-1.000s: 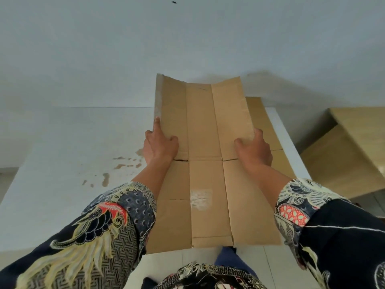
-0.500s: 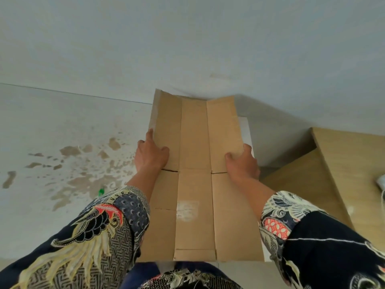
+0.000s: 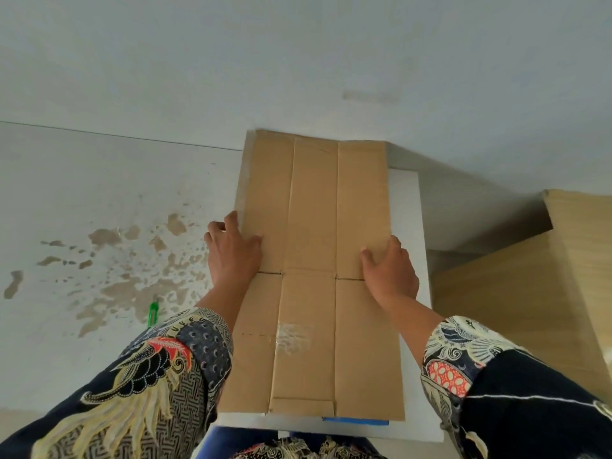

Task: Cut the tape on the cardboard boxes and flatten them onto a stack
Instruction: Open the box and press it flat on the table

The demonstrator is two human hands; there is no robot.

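Note:
A flattened brown cardboard box [image 3: 313,226] lies lengthwise on the right end of the white table [image 3: 409,207], its far end against the wall. A patch of tape residue [image 3: 293,336] shows on its near half. My left hand [image 3: 231,253] holds the left edge at the middle fold, thumb on top. My right hand [image 3: 392,271] holds the right edge at the same fold, thumb on top. A green cutter [image 3: 153,313] lies on the table left of my left sleeve.
Brown stains [image 3: 132,276] cover the tabletop left of the cardboard. A blue strip [image 3: 356,421] sticks out under the cardboard's near edge. Light wooden furniture [image 3: 530,309] stands right of the table. A pale wall [image 3: 298,61] closes off the back.
The cardboard's raised far half has come down and the sheet now lies flat toward the table's right end. Both hands have kept hold of its edges. The green cutter has come into view.

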